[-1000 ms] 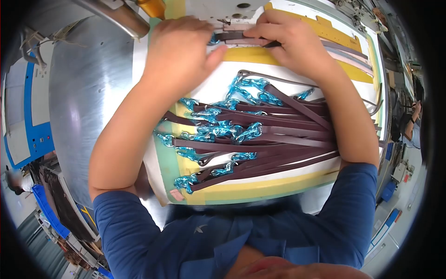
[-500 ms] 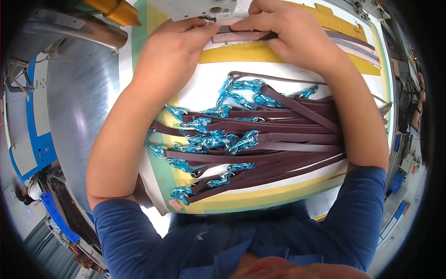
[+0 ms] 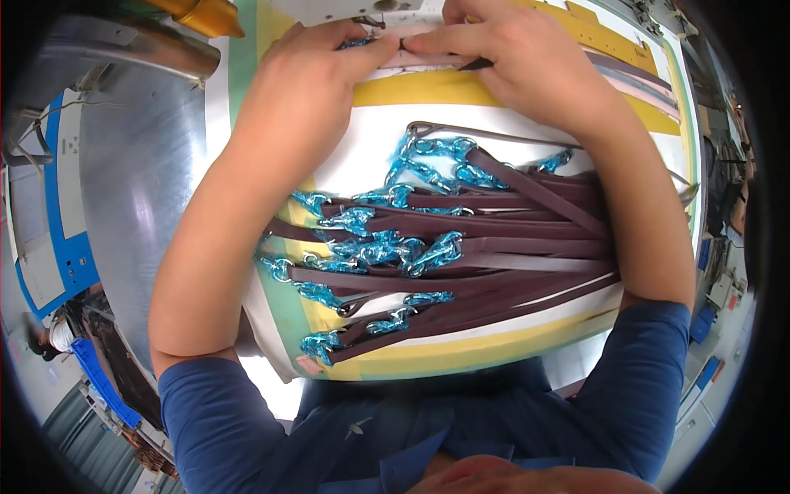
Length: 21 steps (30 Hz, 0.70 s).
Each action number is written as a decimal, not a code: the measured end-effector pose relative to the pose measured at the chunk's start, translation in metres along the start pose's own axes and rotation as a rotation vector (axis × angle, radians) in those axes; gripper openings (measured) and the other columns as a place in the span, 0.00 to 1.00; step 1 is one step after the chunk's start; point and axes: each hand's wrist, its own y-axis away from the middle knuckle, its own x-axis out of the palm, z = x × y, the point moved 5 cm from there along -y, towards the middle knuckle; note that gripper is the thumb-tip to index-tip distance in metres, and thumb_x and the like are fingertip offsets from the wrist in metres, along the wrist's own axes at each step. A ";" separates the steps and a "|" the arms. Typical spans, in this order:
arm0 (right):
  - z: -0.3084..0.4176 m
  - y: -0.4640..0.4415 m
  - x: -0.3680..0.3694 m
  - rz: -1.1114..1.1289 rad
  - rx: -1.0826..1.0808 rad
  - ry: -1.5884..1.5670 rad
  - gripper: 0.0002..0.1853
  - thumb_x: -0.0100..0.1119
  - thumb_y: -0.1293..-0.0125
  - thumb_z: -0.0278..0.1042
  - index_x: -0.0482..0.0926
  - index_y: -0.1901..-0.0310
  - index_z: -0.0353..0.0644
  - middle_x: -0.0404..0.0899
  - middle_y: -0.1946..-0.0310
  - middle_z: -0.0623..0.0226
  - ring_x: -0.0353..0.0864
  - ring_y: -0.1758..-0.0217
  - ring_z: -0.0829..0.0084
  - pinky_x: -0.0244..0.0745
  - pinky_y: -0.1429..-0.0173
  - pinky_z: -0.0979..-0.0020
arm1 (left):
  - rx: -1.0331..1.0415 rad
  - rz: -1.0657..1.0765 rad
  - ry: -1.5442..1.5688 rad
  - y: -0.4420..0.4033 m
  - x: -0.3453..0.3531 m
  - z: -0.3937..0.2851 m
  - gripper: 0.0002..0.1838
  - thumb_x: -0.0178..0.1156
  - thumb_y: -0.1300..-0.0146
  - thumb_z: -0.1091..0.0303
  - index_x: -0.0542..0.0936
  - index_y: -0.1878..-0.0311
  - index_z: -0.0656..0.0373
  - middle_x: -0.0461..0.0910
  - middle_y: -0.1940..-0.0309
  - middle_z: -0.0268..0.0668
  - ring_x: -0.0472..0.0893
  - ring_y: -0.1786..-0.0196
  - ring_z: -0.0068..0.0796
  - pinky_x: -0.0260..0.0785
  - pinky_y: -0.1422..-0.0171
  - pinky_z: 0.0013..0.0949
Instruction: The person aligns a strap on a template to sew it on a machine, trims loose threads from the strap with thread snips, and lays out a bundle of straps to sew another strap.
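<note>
At the top of the board, my left hand (image 3: 309,74) and my right hand (image 3: 522,62) almost meet, fingertips pinched over a pale pink strip (image 3: 432,59). Between them they grip a dark leather strap (image 3: 476,63), most of which my fingers cover; one dark end shows below my right fingers. A bit of blue-wrapped metal hardware (image 3: 355,42) peeks out by my left fingers. Below my hands lies a pile of dark brown straps (image 3: 510,239), with clasps in blue plastic film (image 3: 354,221) at their left ends.
A yellow strip (image 3: 420,89) runs across the board under my wrists, and a yellow template with holes (image 3: 609,41) lies at upper right. An orange nozzle-like part (image 3: 206,15) and a metal cylinder (image 3: 156,49) stand at upper left, above a shiny metal surface (image 3: 136,181).
My left hand's fingers have slid right and now cover the strap section that showed between my hands. The blue-wrapped hardware has come into sight beside them. The pile lies as before.
</note>
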 end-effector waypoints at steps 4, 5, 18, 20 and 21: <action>0.006 -0.006 -0.011 -0.001 -0.043 -0.009 0.18 0.63 0.39 0.29 0.90 0.48 0.53 0.80 0.55 0.58 0.83 0.51 0.55 0.79 0.47 0.58 | -0.003 0.011 -0.032 -0.001 0.002 0.001 0.26 0.57 0.39 0.81 0.87 0.40 0.47 0.85 0.46 0.44 0.82 0.44 0.48 0.75 0.38 0.44; 0.006 -0.008 -0.016 -0.001 -0.009 -0.028 0.16 0.65 0.38 0.31 0.89 0.48 0.51 0.82 0.55 0.57 0.84 0.51 0.53 0.80 0.47 0.58 | 0.003 0.017 -0.038 -0.001 0.002 -0.001 0.25 0.57 0.39 0.82 0.88 0.41 0.48 0.84 0.46 0.44 0.82 0.44 0.48 0.75 0.38 0.45; -0.009 -0.044 -0.031 0.268 0.494 0.010 0.26 0.77 0.44 0.46 0.83 0.49 0.35 0.86 0.57 0.47 0.85 0.52 0.48 0.81 0.45 0.58 | -0.004 0.080 -0.199 0.000 -0.002 -0.011 0.26 0.56 0.35 0.74 0.82 0.35 0.41 0.81 0.40 0.39 0.80 0.37 0.44 0.72 0.30 0.44; -0.020 -0.030 -0.032 0.274 0.490 0.072 0.26 0.77 0.43 0.47 0.83 0.51 0.35 0.86 0.56 0.46 0.85 0.50 0.47 0.80 0.44 0.56 | 0.006 0.090 -0.223 0.001 -0.002 -0.013 0.27 0.56 0.34 0.74 0.82 0.34 0.41 0.81 0.40 0.38 0.80 0.37 0.43 0.71 0.30 0.44; -0.027 -0.023 -0.035 0.260 0.467 0.127 0.26 0.77 0.43 0.48 0.83 0.53 0.35 0.86 0.56 0.46 0.85 0.48 0.46 0.79 0.43 0.55 | 0.012 0.098 -0.275 0.001 -0.002 -0.014 0.27 0.55 0.34 0.74 0.82 0.33 0.40 0.81 0.39 0.37 0.80 0.36 0.43 0.71 0.29 0.44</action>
